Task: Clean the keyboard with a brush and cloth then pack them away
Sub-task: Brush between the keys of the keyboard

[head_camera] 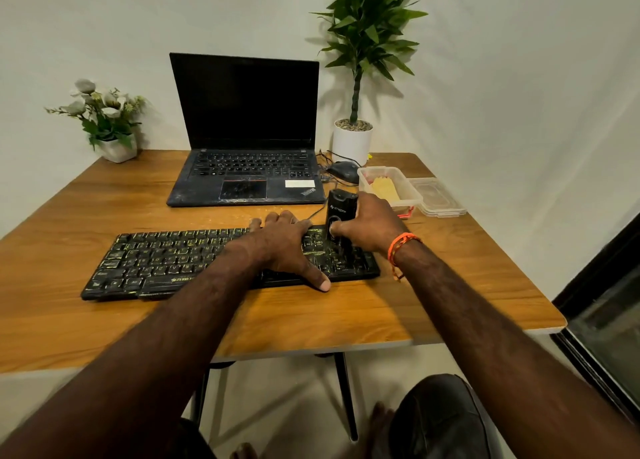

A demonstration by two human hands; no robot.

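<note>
Keyboard (221, 261) on wooden table (398, 306)

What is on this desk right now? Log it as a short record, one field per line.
Surface: wooden table
Work item: black keyboard with yellow-green legends, lying flat near the front edge
Left hand: rests flat on the keyboard, thumb at its front edge
Right hand: grips an upright black brush tool set on the keyboard's right end
Storage: open clear plastic box holding a yellow cloth; its clear lid lies beside it
Behind: open black laptop, screen dark
</note>
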